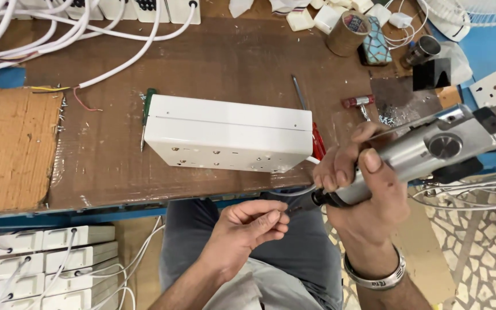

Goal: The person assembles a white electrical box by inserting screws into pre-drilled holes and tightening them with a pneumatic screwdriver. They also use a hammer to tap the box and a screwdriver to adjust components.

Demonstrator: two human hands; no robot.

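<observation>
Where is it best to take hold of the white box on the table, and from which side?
Probably from above, across the white box: fingers on its far long edge, thumb on the near face. It lies flat, its near edge overhanging the table, and nothing rests on top.

I'm at a workshop bench (213, 63): scratched wood scattered with screws (387, 119), screwdrivers (146, 112), a tape roll (348, 31), white cables (41, 34), and stacked white socket boxes (47, 267) below it.

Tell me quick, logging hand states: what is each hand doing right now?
Left hand: fingers curled, pinching something too small to identify.
Right hand: closed around a silver power screwdriver.
</observation>
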